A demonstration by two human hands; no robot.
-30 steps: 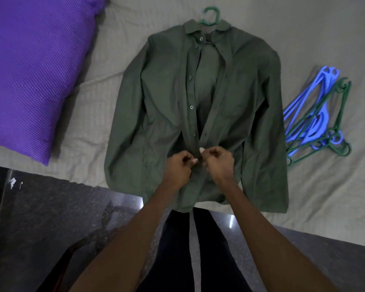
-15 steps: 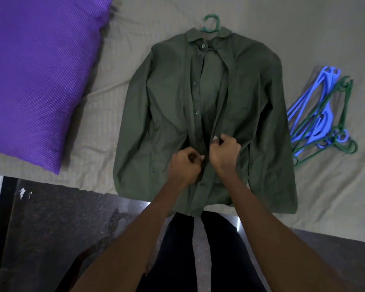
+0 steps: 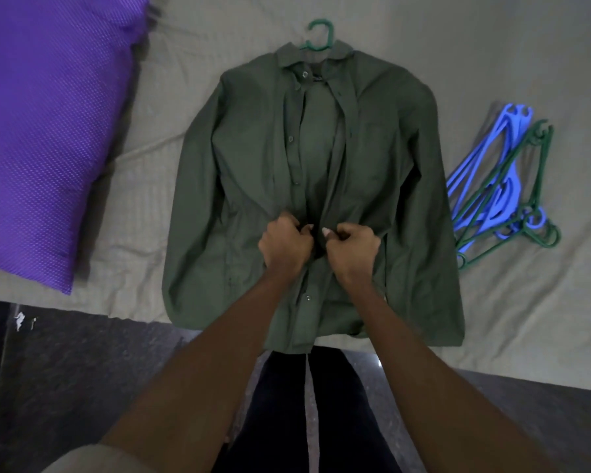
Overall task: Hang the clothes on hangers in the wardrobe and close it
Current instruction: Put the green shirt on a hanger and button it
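Shirt (image 3: 249, 186) lies flat on the bed (image 3: 492, 46), already on a green hanger (image 3: 318, 35) whose hook shows above the collar. Left hand (image 3: 284, 247) and right hand (image 3: 352, 249) each pinch a front edge at mid-chest, fingers curled, apparently buttoning. Lower buttons look closed, upper ones open. Spare hangers (image 3: 502, 192) wait beside it; hanging up and closing the wardrobe remain.
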